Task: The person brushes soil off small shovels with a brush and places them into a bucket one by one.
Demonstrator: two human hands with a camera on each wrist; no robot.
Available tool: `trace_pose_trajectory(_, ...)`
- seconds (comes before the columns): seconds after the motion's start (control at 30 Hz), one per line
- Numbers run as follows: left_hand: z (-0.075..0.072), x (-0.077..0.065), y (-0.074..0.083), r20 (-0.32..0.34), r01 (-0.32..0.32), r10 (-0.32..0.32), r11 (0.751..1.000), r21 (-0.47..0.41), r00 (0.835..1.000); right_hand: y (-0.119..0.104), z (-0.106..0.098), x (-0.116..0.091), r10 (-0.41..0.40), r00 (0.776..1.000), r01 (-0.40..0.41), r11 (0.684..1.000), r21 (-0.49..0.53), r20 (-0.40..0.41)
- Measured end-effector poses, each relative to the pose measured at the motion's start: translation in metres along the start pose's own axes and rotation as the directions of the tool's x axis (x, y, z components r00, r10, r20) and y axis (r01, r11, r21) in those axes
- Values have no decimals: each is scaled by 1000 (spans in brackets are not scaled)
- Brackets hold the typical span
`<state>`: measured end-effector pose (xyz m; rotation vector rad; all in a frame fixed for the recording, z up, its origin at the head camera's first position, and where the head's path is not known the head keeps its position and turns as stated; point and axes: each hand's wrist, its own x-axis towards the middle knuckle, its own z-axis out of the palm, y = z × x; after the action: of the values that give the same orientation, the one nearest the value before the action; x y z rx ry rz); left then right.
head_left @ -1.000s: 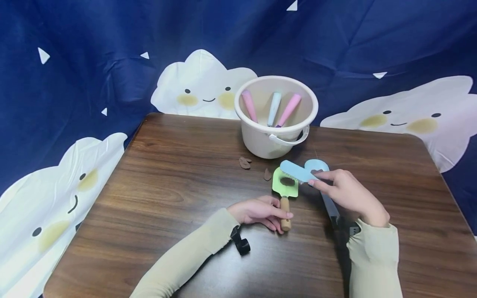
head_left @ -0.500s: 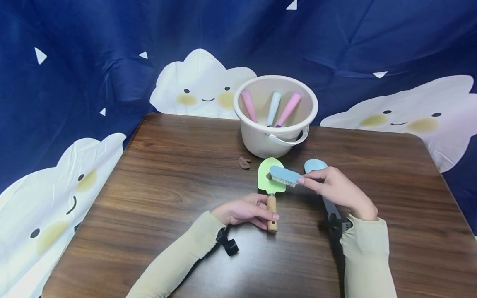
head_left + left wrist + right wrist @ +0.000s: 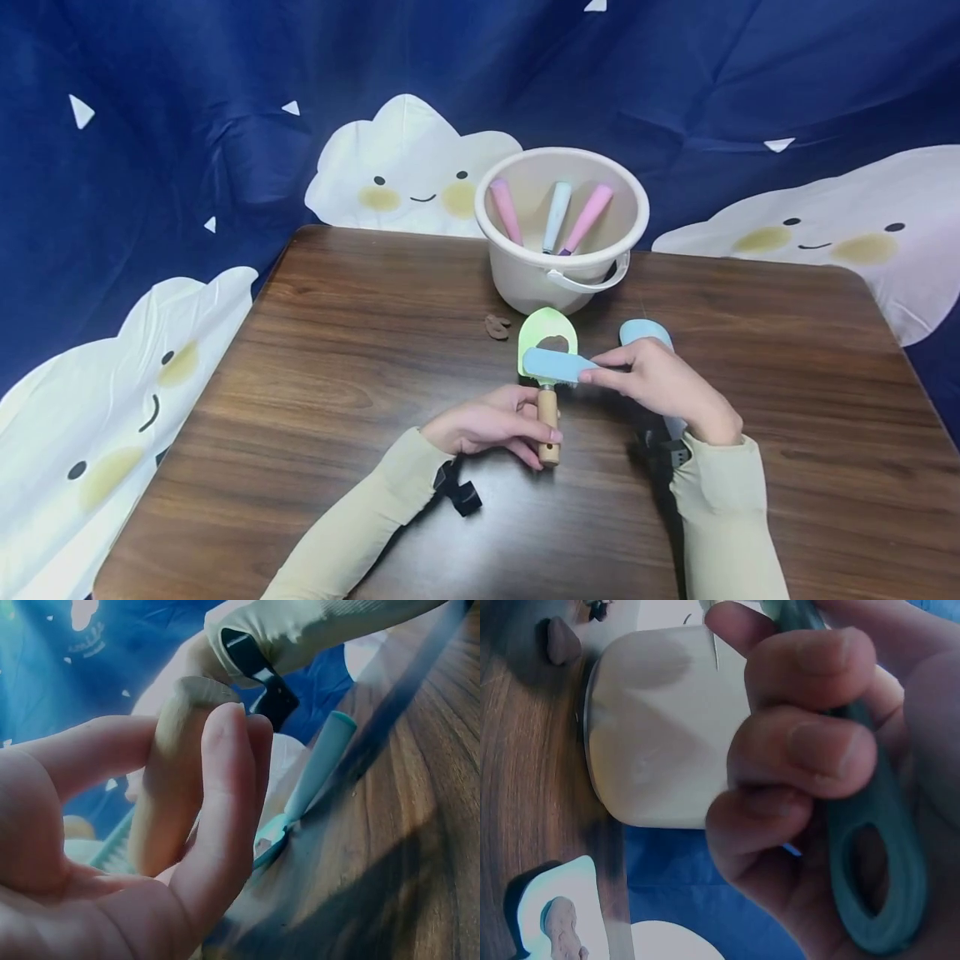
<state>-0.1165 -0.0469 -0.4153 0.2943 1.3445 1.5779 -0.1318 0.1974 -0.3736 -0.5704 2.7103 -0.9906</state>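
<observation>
In the head view my left hand (image 3: 498,427) grips the wooden handle (image 3: 548,417) of a small trowel with a light green blade (image 3: 529,332). A brown lump (image 3: 553,342) shows on that blade. My right hand (image 3: 667,383) pinches a light blue brush (image 3: 555,365), which overlaps the lower part of the blade, bristles down. The right wrist view has fingers curled round the brush's holed handle (image 3: 904,900). A light blue shovel (image 3: 645,332) lies beneath my right hand, partly hidden; a brown lump (image 3: 564,930) sits on its scoop in the right wrist view.
A cream bucket (image 3: 525,279) stands just beyond the trowel, holding two pink handles (image 3: 588,218) and a pale blue one (image 3: 557,217). Brown pieces (image 3: 497,327) lie on the wooden table (image 3: 360,333) left of the blade. A cloud-print blue curtain (image 3: 225,67) hangs behind.
My left hand has shifted left with the trowel, whose blade now covers where a loose brown piece lay. My right hand has moved the brush left and down over the blade.
</observation>
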Motion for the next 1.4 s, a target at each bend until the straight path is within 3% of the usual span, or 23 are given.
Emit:
trace_pose_trajectory(0.27,1,-1,0,17,4,-4,999,35,1000,-1,2,3,37,998,-40,997,-72,-53)
trace_pose_trajectory(0.6,4,-3,2,55,19,-23,998,61,998,3,1,3,0,986,-33,980,-197,-167)
trace_pose_trajectory(0.97,3,-4,-1,44,19,-22,998,66,999,6,3,4,-50,977,12,984,-180,-205)
trace_pose_trajectory(1.07,2,-5,0,24,17,-19,998,64,1000,2,2,2,-46,983,16,987,-161,-178)
trace_pose_trajectory(1.23,-1,-5,1,3,9,-9,997,82,1000,-6,3,0,-31,998,24,993,-115,-60)
trace_pose_trajectory(1.4,-2,-7,1,21,5,-7,994,107,1000,-8,6,3,9,1000,-8,997,-71,5)
